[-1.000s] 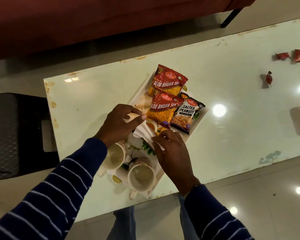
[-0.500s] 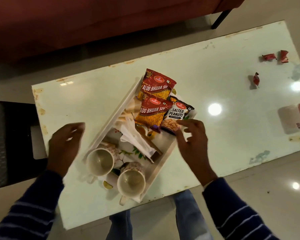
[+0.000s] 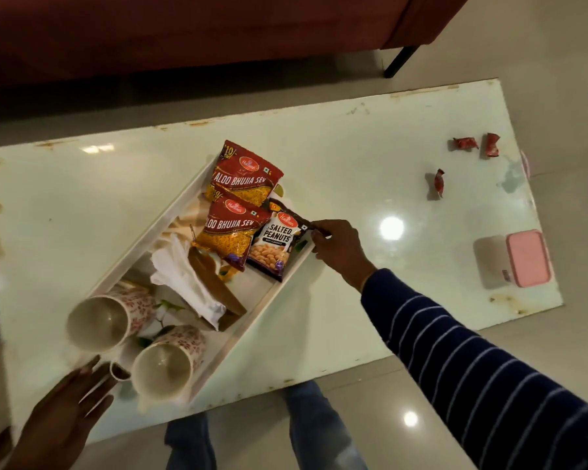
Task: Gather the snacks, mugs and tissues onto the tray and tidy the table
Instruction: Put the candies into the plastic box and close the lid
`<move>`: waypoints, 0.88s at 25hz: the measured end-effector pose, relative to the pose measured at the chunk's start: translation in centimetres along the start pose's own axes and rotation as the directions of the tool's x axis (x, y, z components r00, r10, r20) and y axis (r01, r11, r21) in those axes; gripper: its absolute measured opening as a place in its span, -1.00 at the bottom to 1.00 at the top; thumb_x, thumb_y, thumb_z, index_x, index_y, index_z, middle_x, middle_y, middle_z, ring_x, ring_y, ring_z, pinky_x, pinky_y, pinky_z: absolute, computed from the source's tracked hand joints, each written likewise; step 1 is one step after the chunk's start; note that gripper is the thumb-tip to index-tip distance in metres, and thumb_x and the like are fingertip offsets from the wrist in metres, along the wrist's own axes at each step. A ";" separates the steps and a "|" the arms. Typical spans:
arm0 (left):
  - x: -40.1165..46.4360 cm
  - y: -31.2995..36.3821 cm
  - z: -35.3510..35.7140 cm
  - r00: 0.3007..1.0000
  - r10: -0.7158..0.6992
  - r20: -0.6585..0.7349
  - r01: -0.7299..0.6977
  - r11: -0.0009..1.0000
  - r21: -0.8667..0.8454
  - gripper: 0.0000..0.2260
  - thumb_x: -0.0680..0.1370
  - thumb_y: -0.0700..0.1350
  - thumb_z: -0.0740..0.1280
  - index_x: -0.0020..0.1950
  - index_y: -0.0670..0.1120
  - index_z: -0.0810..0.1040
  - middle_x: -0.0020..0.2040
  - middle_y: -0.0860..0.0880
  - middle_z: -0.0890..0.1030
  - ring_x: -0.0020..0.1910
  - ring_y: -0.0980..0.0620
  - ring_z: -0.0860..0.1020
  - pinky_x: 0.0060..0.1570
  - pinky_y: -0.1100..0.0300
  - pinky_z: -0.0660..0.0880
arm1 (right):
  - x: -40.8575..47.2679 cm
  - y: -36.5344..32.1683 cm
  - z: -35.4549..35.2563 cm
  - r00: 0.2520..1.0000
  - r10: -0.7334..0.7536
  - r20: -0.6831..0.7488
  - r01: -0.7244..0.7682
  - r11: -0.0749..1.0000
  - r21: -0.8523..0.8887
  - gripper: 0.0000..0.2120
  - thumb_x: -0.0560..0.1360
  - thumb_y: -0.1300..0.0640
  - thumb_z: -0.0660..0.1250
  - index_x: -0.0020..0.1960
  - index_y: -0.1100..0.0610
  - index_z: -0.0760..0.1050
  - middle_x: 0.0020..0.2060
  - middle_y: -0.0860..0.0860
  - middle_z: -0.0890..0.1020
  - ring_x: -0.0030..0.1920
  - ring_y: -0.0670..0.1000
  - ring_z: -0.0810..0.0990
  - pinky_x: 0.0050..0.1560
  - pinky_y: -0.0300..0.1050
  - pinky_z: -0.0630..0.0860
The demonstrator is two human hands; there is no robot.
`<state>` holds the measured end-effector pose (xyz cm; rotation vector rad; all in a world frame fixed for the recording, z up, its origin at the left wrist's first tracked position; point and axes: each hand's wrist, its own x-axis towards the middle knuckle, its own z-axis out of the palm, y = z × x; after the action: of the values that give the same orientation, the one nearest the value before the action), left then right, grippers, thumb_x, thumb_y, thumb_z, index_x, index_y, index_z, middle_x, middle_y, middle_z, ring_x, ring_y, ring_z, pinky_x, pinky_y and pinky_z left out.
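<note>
A white tray (image 3: 157, 228) lies diagonally on the pale table (image 3: 353, 147). In it are two red Aloo Bhujia Sev packets (image 3: 248, 174) (image 3: 231, 232), a Salted Peanuts packet (image 3: 275, 242), crumpled white tissues (image 3: 184, 276) and two floral mugs (image 3: 99, 320) (image 3: 163, 368) at its near end. My right hand (image 3: 340, 249) grips the tray's right corner rim beside the peanuts packet. With straight fingers, my left hand (image 3: 65, 412) reaches the tray's near corner by a mug handle.
Three red candy wrappers (image 3: 465, 143) (image 3: 491, 144) (image 3: 439, 181) lie on the table's far right. A pink-lidded box (image 3: 526, 257) stands near the right edge. A dark red sofa (image 3: 184, 28) runs behind the table. My legs are below the near edge.
Both hands left the tissues in the tray's middle. The right hand went to the tray's right corner, the left swung out and back to the near corner.
</note>
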<state>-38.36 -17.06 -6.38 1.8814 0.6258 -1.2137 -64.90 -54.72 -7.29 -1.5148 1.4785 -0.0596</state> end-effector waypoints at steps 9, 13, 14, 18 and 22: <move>-1.1 -1.5 2.7 0.968 0.253 -0.005 -0.252 0.968 0.010 -0.86 0.61 -0.27 0.29 -0.06 -0.10 0.62 -0.08 -0.17 0.62 -0.05 -0.13 0.57 0.08 -0.02 0.52 | 0.0 -0.5 0.5 0.998 -0.010 -0.060 0.005 0.997 -0.079 -0.81 0.54 0.26 0.30 0.08 0.17 0.65 -0.12 0.07 0.65 -0.22 0.11 0.68 -0.32 -0.18 0.59; -1.9 -3.1 3.3 0.960 0.272 0.067 -0.271 0.962 -0.013 -0.85 0.54 -0.34 0.34 -0.09 -0.13 0.64 -0.14 -0.19 0.69 -0.14 -0.14 0.62 -0.18 0.08 0.57 | 1.4 -0.7 -0.2 0.994 -0.069 -0.090 0.051 0.980 -0.192 -0.80 0.54 0.26 0.31 0.10 0.16 0.65 -0.02 0.16 0.70 -0.13 0.16 0.68 -0.05 -0.01 0.64; -2.2 -3.6 3.8 0.962 0.261 0.079 -0.261 0.965 -0.012 -0.86 0.54 -0.34 0.35 -0.10 -0.13 0.65 -0.18 -0.15 0.72 -0.16 -0.13 0.64 -0.18 0.08 0.56 | 1.9 -0.9 -0.7 0.993 -0.076 -0.091 0.057 0.979 -0.197 -0.80 0.54 0.27 0.31 0.11 0.16 0.65 -0.01 0.18 0.70 -0.13 0.17 0.69 -0.05 0.01 0.65; -3.2 -6.9 7.4 0.975 0.171 0.143 -0.177 0.984 0.032 -0.88 0.55 -0.27 0.37 -0.05 -0.10 0.69 -0.17 -0.09 0.75 -0.15 -0.03 0.71 -0.22 0.14 0.55 | 4.1 -1.5 -3.3 0.984 -0.135 -0.118 0.099 0.957 -0.272 -0.78 0.52 0.28 0.32 0.13 0.19 0.65 0.02 0.19 0.70 -0.01 0.24 0.67 0.08 0.17 0.60; -4.9 -9.9 12.4 0.965 0.125 0.231 -0.135 0.991 0.027 -0.77 0.52 -0.30 0.38 -0.18 -0.02 0.75 -0.20 -0.12 0.74 -0.15 -0.05 0.71 -0.23 0.14 0.61 | 6.3 -1.0 -6.9 0.975 -0.186 -0.123 0.137 0.936 -0.325 -0.78 0.53 0.28 0.32 0.13 0.20 0.65 0.04 0.18 0.70 -0.04 0.17 0.66 -0.01 0.07 0.62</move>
<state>-54.22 -21.65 -8.23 1.7539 0.3490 -1.3411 -66.82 -63.86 -6.64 -1.9275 1.5325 -0.0387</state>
